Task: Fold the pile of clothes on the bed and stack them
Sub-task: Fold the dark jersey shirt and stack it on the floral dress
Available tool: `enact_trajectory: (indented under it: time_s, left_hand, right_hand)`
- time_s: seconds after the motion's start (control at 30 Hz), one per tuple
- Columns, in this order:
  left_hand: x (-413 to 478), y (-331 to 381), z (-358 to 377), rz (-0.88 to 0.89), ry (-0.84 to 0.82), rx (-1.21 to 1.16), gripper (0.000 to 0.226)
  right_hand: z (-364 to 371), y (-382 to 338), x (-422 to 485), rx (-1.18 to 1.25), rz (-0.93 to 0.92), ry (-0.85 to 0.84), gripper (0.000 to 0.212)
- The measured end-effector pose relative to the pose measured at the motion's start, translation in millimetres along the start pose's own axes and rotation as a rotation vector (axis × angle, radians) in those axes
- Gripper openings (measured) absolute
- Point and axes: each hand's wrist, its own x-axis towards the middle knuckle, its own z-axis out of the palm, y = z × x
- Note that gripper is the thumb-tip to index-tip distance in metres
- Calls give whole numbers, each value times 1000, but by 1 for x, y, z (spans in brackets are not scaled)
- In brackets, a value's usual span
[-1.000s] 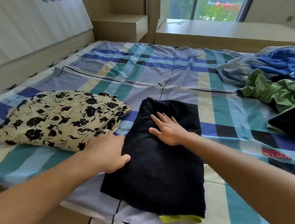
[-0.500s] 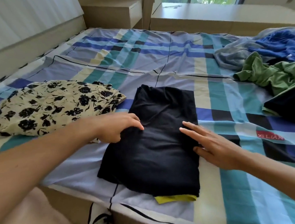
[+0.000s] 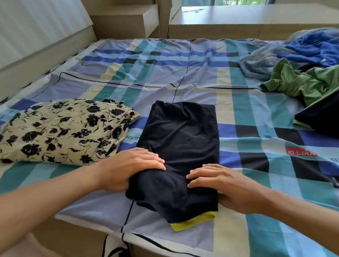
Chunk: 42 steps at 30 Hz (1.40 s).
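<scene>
A folded black garment (image 3: 181, 139) with a yellow-green hem (image 3: 192, 221) lies on the plaid bed sheet (image 3: 181, 69) near the front edge. My left hand (image 3: 127, 169) grips its near left edge, fingers on top and thumb hidden under the cloth. My right hand (image 3: 223, 186) grips the near right edge the same way. The near end of the garment is bunched up between the two hands. A folded cream floral garment (image 3: 62, 133) lies just to the left.
An unfolded pile sits at the right: a green garment (image 3: 302, 83), a blue one (image 3: 320, 48), a grey one (image 3: 259, 64) and a dark one (image 3: 327, 115). A headboard (image 3: 35, 54) runs along the left. A shoe (image 3: 116, 255) shows below the bed edge.
Both hands have moved toward me and closed on the near end of the black garment, which was flat and is now gathered up between them.
</scene>
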Motion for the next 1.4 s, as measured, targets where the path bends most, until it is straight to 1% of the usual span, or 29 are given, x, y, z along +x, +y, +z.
enact_trajectory:
  time_s: [0.07, 0.2, 0.23, 0.27, 0.3, 0.33, 0.37, 0.4, 0.43, 0.5, 0.57, 0.67, 0.73, 0.77, 0.83, 0.87, 0.9, 0.97, 1.0, 1.03, 1.07, 1.1, 1.13, 1.17, 1.2, 1.23, 1.3, 1.37, 1.4]
  left_hand:
    - [2, 6, -8, -92, 25, -202, 68]
    - [6, 22, -31, -157, -48, -624, 38]
    - [6, 24, -37, -185, -81, -734, 31]
    - [4, 27, -45, -203, -113, -833, 24]
    - [2, 26, -51, -245, -123, -900, 24]
    - [1, 27, -59, -295, -115, -950, 28]
    - [3, 25, -63, -358, -72, -1005, 24]
    - [6, 23, -63, -422, -13, -1082, 14]
    - [9, 19, -63, -481, 63, -1145, 12]
    - [22, 11, -63, -589, 217, -1352, 22]
    - [33, -5, -55, -681, 329, -1531, 27]
    - [50, -16, -43, -770, 361, -1596, 42]
    - [62, -13, -31, -809, 317, -1508, 47]
    - [67, -11, -25, -847, 331, -1387, 51]
    - [75, -11, -13, -931, 443, -1088, 41]
    - [77, -12, -12, -970, 467, -1002, 37]
    - [78, -16, -9, -994, 469, -992, 37]
    - [80, -23, -7, -1061, 429, -952, 45]
    - [80, -19, -10, -1100, 360, -812, 51]
    - [81, -17, -11, -1122, 308, -570, 58]
    - [82, -13, -12, -1086, 337, -313, 65]
    - [85, -7, -14, -956, 447, -96, 70]
    - [88, 0, -17, -770, 576, 24, 70]
    - [92, 3, -17, -599, 632, 61, 66]
    - [96, 2, -13, -480, 614, 56, 62]
    - [100, 0, -9, -446, 535, 13, 65]
    - [101, -11, 6, -498, 304, -89, 85]
    - [98, -22, 21, -548, 128, -122, 100]
    - [97, -27, 26, -557, 85, -120, 104]
  right_hand:
    - [-13, -2, 2, 233, 104, 2, 67]
    - [-52, -10, -2, 627, 250, -2, 58]
    - [-61, -9, -6, 755, 282, -2, 52]
    - [-66, -7, -9, 880, 295, -18, 36]
    - [-72, -5, -11, 986, 315, -38, 20]
    - [-74, -1, -11, 1065, 344, -24, 17]
    - [-74, 3, -10, 1153, 386, 19, 13]
    - [-74, 10, -5, 1237, 434, 106, 15]
    - [-74, 15, 1, 1307, 507, 216, 20]
    - [-74, 29, 19, 1337, 636, 401, 22]
    - [-73, 44, 40, 1247, 741, 499, 17]
    - [-62, 70, 67, 1107, 854, 604, 26]
    - [-53, 78, 78, 1030, 909, 606, 33]
    - [-49, 79, 82, 1001, 920, 580, 35]
    - [-40, 82, 85, 964, 915, 554, 36]
    - [-37, 84, 85, 927, 911, 571, 38]
    - [-36, 85, 85, 861, 910, 601, 42]
    - [-35, 89, 84, 669, 908, 647, 47]
    - [-35, 89, 84, 576, 897, 648, 50]
    - [-34, 89, 86, 490, 885, 649, 52]
    - [-35, 86, 88, 397, 872, 659, 54]
    - [-36, 81, 91, 289, 857, 682, 56]
    - [-37, 74, 94, 174, 825, 720, 56]
    - [-38, 65, 98, 74, 763, 763, 54]
    - [-38, 56, 102, 8, 681, 773, 53]
    - [-36, 50, 105, -25, 602, 720, 53]
    - [-23, 45, 107, -44, 498, 463, 64]
    - [-5, 53, 103, -40, 533, 195, 69]
    - [2, 60, 101, -38, 579, 130, 70]
